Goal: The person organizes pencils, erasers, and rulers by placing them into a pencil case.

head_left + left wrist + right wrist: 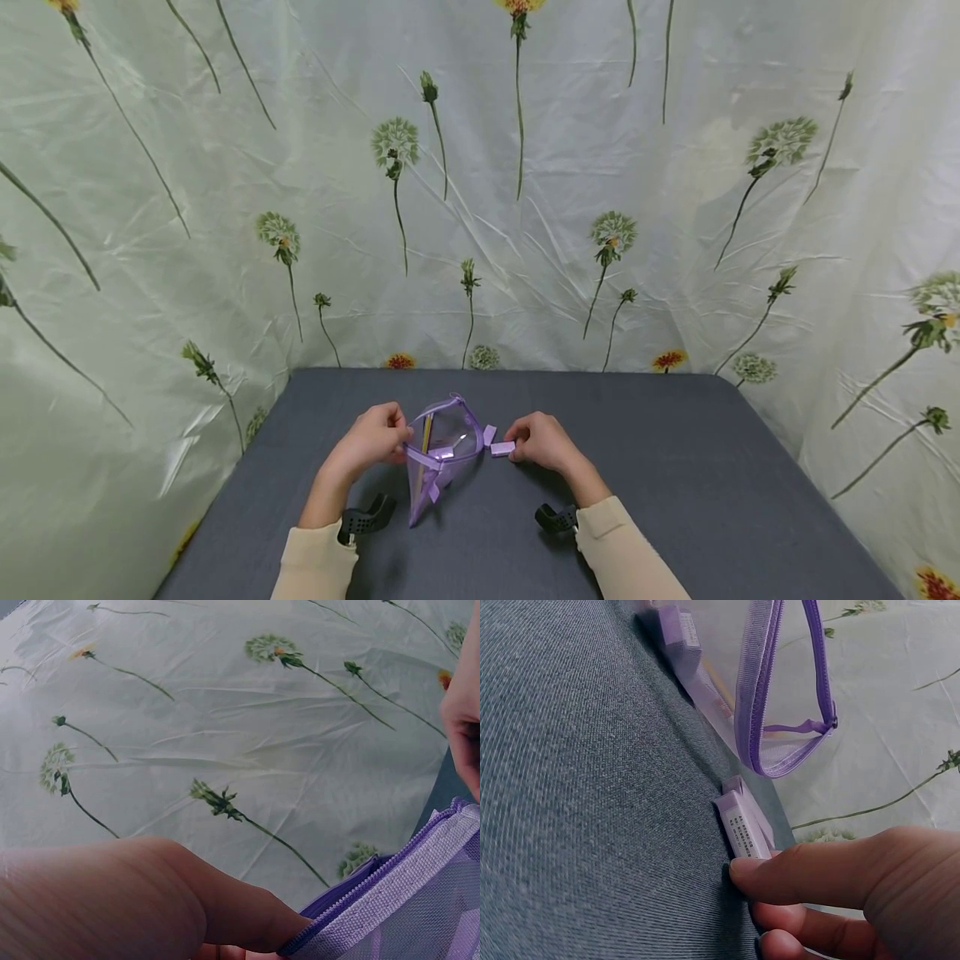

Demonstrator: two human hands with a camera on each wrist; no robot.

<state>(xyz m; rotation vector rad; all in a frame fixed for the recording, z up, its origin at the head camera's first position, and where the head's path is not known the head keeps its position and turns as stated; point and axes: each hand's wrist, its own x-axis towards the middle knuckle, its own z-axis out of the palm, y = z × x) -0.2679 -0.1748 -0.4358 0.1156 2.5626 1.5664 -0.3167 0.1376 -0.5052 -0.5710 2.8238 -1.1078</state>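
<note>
My left hand (375, 435) pinches the near-left rim of a purple mesh zip pouch (422, 492), its mouth spread wide and tilted up. Inside the pouch are a yellow striped pencil (427, 433) and a small lilac block (442, 453). To the right of the pouch, my right hand (546, 442) pinches a lilac eraser (502, 449) between thumb and fingers, low over the table. In the right wrist view, small dark print covers the side of this eraser (742, 825). Another lilac block (489, 435) lies just behind it, close to the pouch's rim.
The dark grey cloth-covered table (675, 483) extends all around the hands. A pale curtain with dandelion prints (480, 208) hangs behind it and along both sides. Black wrist cameras (367, 517) sit at both cuffs.
</note>
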